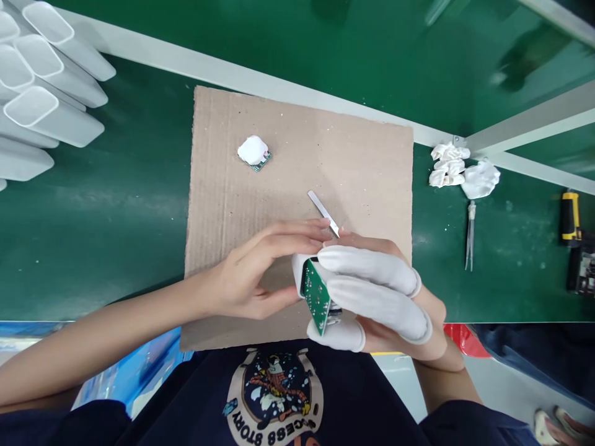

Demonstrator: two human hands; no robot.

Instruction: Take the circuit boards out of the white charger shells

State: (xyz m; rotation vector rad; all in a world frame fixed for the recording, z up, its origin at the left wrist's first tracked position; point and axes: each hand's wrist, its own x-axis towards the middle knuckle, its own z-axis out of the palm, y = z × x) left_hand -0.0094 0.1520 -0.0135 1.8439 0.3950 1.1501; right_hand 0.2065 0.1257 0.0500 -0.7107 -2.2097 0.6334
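My left hand [248,269] grips a white plastic housing [298,267], its thumb below and its fingers along the top. Finger cots cover several fingers of my right hand [385,294], which pinches a green circuit board [317,296]. One end of the board sits at the dark opening of the housing; how far it reaches inside is hidden. A metal tweezer-like strip [321,207] lies just beyond my fingertips. Farther off on the cardboard [214,179] rests a small circuit board with a white lump [253,150] on top.
White hollow housings [51,114] are stacked at the far left. To the right lie crumpled white finger cots [449,164], tweezers [470,238] and a yellow-black tool [569,217]. A pale frame rail [288,96] runs behind the cardboard on the green table [130,217].
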